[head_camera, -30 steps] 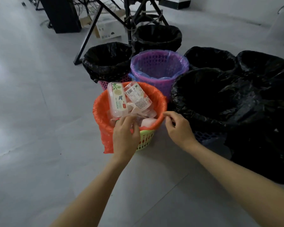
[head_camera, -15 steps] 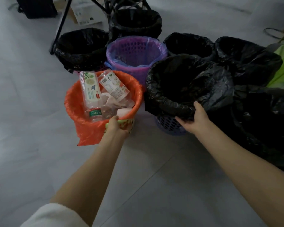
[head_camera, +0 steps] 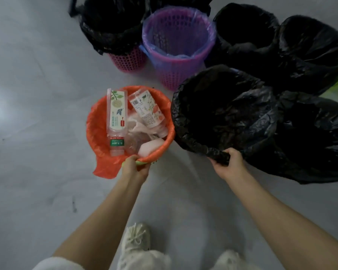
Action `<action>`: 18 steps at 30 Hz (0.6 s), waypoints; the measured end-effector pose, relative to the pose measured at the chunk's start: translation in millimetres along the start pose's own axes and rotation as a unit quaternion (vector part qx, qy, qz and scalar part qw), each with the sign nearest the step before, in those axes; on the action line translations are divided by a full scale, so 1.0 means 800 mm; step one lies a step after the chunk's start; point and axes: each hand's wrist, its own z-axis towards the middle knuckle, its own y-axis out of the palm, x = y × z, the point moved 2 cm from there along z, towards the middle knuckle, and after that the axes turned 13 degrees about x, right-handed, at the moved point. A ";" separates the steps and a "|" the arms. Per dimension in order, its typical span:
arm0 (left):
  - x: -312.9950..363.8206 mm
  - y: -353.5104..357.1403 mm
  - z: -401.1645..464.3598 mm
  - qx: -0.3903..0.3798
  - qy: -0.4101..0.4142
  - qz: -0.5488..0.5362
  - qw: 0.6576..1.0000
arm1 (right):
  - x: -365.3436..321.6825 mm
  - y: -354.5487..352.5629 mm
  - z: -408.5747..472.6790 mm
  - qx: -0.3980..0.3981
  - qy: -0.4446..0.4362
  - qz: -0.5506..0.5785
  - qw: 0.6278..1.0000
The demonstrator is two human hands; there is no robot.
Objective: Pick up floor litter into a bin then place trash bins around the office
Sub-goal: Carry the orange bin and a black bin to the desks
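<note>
An orange-lined bin (head_camera: 95, 123) holds two plastic bottles (head_camera: 116, 112), crumpled paper and other litter. My left hand (head_camera: 135, 168) grips its near rim. Just to the right is a bin with a black liner (head_camera: 222, 114); my right hand (head_camera: 229, 165) grips its near rim, fingers curled over the plastic. Both bins are close together in front of my feet.
Behind stand a purple-lined pink bin (head_camera: 179, 43), a pink bin with a black liner (head_camera: 113, 30) and several more black-lined bins (head_camera: 310, 51) at the right. Grey floor spreads to the left and near me. My white shoes (head_camera: 137, 238) are at the bottom.
My right hand left the orange bin's rim and took hold of the black-lined bin. My left hand moved from the litter to grip the orange rim. The view now looks more steeply down on both bins.
</note>
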 end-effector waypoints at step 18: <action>0.304 -0.186 -0.380 0.075 -0.005 -0.047 0.996 | 0.110 0.069 -0.466 0.064 0.064 -0.097 0.991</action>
